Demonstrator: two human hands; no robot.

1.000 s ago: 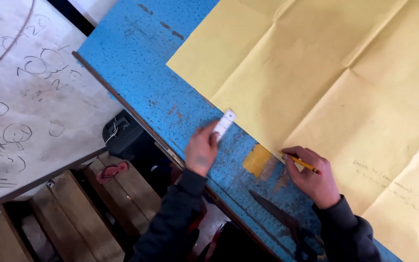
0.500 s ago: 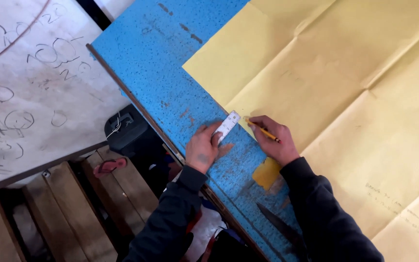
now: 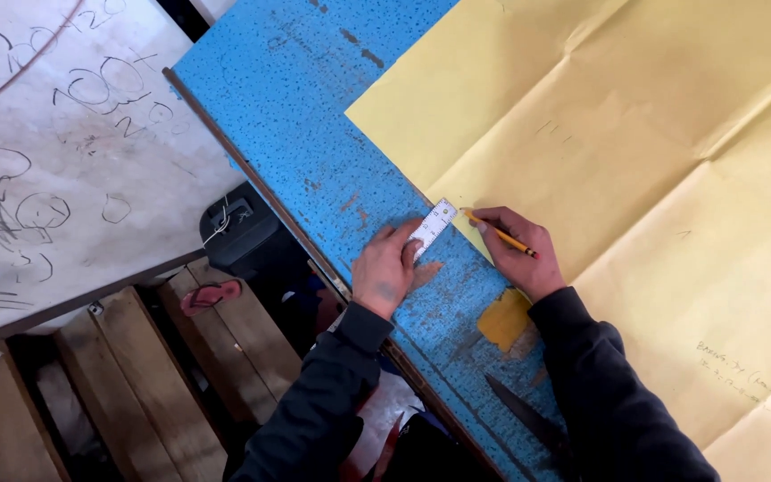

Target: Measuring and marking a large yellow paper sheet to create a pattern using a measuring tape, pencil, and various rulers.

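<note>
A big sheet of creased yellow paper [image 3: 635, 152] lies on a blue speckled table [image 3: 314, 116]. My left hand [image 3: 387, 268] presses a small white ruler [image 3: 434, 225] flat on the table, its far end touching the paper's edge. My right hand [image 3: 518, 252] grips a yellow pencil [image 3: 500, 234], its tip resting at the paper's edge just beside the ruler's end. Both sleeves are dark.
A yellow patch [image 3: 503, 319] and a dark blade-like tool [image 3: 524, 412] lie on the table near my right forearm. A white scribbled board [image 3: 55, 152] stands at left. Below the table edge are a black bag [image 3: 238, 228], a red sandal [image 3: 209, 296] and wooden planks [image 3: 118, 375].
My right hand has come left from the paper's lower part to the ruler's end with the pencil. My left hand stays on the ruler; the view has shifted slightly.
</note>
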